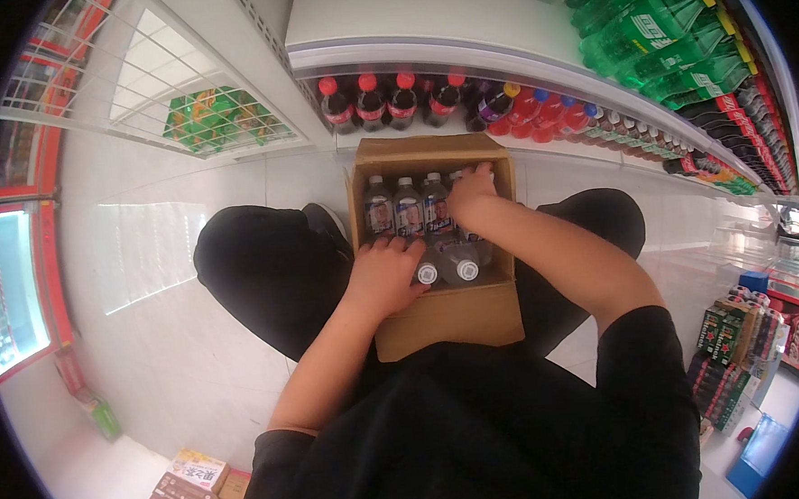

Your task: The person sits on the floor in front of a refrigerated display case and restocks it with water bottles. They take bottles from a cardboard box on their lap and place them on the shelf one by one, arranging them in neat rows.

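An opened cardboard box (449, 318) stands on the floor between the person's bent legs. Several clear plastic bottles with white caps and printed labels are inside, among them an upright-looking bottle (408, 212) in the far row. My left hand (390, 270) lies over the box's left near part, its fingers on or beside a near bottle whose white cap (427, 273) shows. Another near bottle (467, 270) is to its right. My right hand (472, 188) reaches to the box's far right corner, fingers around the top of a bottle there; its grip is partly hidden.
Ahead is a white store shelf (429, 48) with cola bottles (402, 100) on its lower level and green soda bottles (659, 29) above right. A wire rack (223, 116) stands at far left. Drink packs (723, 351) are stacked at right, cartons (182, 495) at lower left.
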`<state>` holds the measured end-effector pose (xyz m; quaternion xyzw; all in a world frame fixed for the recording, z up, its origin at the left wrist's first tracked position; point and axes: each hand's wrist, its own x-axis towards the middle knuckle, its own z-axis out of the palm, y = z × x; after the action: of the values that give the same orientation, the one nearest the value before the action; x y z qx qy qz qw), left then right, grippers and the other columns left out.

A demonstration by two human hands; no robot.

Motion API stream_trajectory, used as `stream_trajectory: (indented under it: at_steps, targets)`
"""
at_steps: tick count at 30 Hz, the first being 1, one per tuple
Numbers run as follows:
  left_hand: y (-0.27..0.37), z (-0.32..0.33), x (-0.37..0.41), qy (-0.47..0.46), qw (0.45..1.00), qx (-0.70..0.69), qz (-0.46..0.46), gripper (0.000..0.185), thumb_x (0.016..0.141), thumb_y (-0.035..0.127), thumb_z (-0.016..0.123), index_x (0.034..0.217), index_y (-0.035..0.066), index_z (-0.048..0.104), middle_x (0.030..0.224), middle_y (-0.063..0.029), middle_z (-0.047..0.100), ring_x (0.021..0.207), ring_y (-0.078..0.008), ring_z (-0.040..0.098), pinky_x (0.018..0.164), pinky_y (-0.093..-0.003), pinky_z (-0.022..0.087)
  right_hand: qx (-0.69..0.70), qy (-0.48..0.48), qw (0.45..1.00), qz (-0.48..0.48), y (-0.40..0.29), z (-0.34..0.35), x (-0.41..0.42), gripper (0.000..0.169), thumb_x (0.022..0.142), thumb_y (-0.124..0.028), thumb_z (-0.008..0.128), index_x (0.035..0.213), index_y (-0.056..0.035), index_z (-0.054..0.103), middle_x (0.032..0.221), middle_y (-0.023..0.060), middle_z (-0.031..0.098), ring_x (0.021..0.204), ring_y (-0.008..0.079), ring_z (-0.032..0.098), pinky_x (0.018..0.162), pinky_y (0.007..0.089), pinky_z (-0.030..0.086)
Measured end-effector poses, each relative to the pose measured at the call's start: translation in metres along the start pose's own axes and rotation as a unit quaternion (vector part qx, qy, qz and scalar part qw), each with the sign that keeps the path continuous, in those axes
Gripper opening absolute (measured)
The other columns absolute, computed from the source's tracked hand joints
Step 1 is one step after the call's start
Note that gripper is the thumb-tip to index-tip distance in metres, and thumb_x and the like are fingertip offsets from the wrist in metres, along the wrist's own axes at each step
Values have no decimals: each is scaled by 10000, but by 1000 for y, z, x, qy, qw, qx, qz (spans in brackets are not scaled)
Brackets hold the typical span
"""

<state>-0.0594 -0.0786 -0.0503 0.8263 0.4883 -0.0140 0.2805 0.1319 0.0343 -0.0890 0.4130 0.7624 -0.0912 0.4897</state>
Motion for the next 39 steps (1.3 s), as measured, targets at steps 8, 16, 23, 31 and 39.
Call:
stream_trajectory:
  at_steps: [8, 16, 23, 31, 39]
  targets:
    - [1, -4, 3, -14, 1000, -12, -7, 677, 735, 360, 868, 1330, 135, 636, 1149, -148, 685, 1122, -357, 664, 942, -497, 537, 77, -55, 992, -87, 28, -16, -39, 385, 835, -223, 733, 1201, -113, 784, 1234, 131, 749, 1140, 290, 721, 874, 444, 598]
    - [1, -5, 5, -19, 1000, -21, -8, 713, 732, 348, 876, 1368, 155, 620, 1226, -163, 673, 1173, -373, 644, 989, -497, 525, 126, -68, 973, -180, 24, 12, -32, 377, 841, -161, 654, 1172, -22, 769, 1212, 196, 737, 1110, 361, 714, 920, 467, 574]
    - [3, -13, -1, 1, 999, -33, 8, 691, 769, 264, 833, 1406, 158, 588, 1261, -165, 659, 1203, -370, 629, 1019, -482, 517, 138, -69, 968, -200, 31, 13, -28, 364, 847, -147, 647, 1167, -27, 772, 1215, 207, 733, 1116, 359, 711, 920, 467, 575]
    - [-6, -24, 1, -114, 968, 219, 45, 592, 792, 90, 741, 1365, 84, 592, 1118, -128, 721, 1094, -300, 705, 1190, -533, 376, 202, 101, 962, -154, 18, 10, -34, 309, 900, -186, 644, 1145, -51, 775, 1227, 162, 741, 1154, 354, 703, 957, 487, 563]
    - [-12, -54, 50, -342, 924, 170, 15, 449, 734, 114, 785, 1166, 81, 666, 1033, -163, 752, 1053, -335, 726, 904, -496, 565, 232, 75, 940, -239, 10, -2, -48, 361, 962, -302, 642, 1247, -87, 700, 1237, 157, 714, 1188, 366, 666, 961, 526, 551]
